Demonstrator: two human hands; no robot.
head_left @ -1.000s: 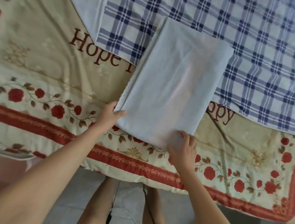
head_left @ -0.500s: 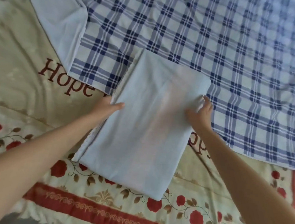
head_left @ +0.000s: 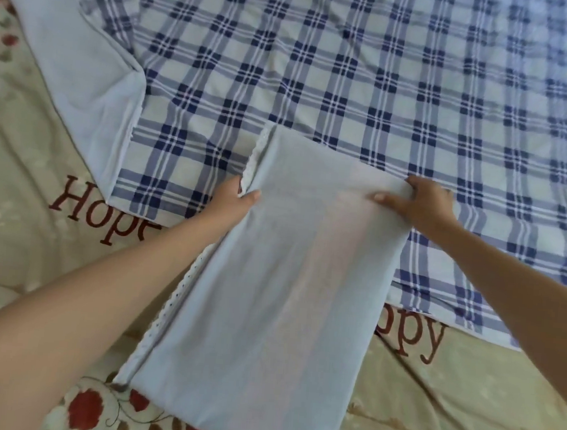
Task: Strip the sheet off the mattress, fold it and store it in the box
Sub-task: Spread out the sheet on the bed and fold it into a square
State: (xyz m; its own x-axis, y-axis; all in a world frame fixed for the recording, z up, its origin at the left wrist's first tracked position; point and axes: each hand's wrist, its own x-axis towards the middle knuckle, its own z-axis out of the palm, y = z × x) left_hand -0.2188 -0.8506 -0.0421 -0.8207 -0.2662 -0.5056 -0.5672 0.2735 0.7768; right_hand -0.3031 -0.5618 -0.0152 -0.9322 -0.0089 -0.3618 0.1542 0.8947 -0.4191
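Observation:
A pale blue sheet (head_left: 268, 298), folded into a long rectangle with a white lace edge on its left side, lies on the bed, its far end over a blue-and-white plaid cloth (head_left: 370, 86). My left hand (head_left: 234, 199) grips the sheet's far left edge, thumb on top and fingers beneath. My right hand (head_left: 422, 205) pinches the far right corner, thumb on top, lifting the edge slightly. No box is in view.
A cream bedspread (head_left: 15, 193) with red roses and dark red lettering covers the mattress below and to the left. Another pale blue folded cloth (head_left: 83, 73) lies at the upper left, beside the plaid cloth.
Both hands moved from the sheet's near edge up its sides to the far end. My right hand went from resting on the right edge to pinching the far corner. The view shifted forward.

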